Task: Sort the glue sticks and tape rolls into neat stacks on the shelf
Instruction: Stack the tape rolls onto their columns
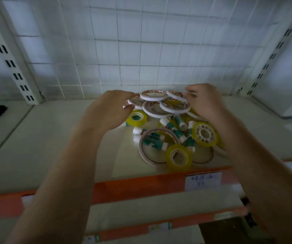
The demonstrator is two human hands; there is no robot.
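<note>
Both hands flank the flat white tape rolls at the pile's back: left hand pinching 1, right hand curled on another.

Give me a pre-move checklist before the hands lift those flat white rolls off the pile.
1. Left hand on the flat white tape rolls: ok, fingers curl at their left edge.
2. Right hand on them: ok, at the right edge.
3. Rolls stacked evenly: not ok, they overlap askew.
4. Glue sticks sorted: not ok, jumbled with yellow tape rolls.
5. Free shelf space: ok, at left.
</note>
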